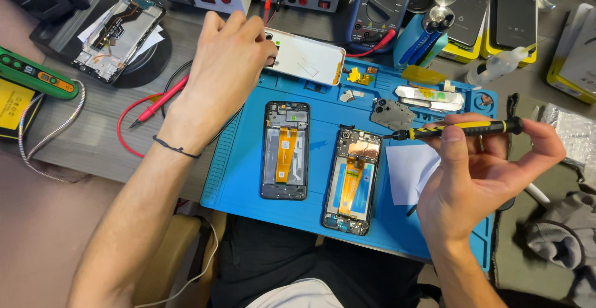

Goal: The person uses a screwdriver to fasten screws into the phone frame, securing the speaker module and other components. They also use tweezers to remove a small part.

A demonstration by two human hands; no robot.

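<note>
- The left hand [226, 72] reached to about 11 o'clock of the blue work mat [248, 184], its fingertips closed narrowly on the near corner of a white phone back cover [307, 57] that lay at the mat's far edge
- The right hand [478, 171] hovered at 3 o'clock of the mat, thumb and fingers pinched around a yellow-and-black screwdriver [459, 129] held nearly level, tip pointing toward 9 o'clock
- The screwdriver's tip sat just above the top edge of the right-hand opened phone [352, 181], which lay near the mat's centre with an orange flex cable showing
- A second opened phone [285, 150] lay just beside it at 9 o'clock, apart from it, also upright on the mat
- A grey camera bezel piece [392, 114] rested at 12 o'clock of the screwdriver tip, with a metal shield plate [429, 98] beyond it
- A white paper square [410, 171] lay on the mat partly under the right hand
- A red probe [162, 100] lay on the grey desk at 9 o'clock of the mat, below the left wrist
- A multimeter [382, 4] stood at 12 o'clock beyond the cover
</note>
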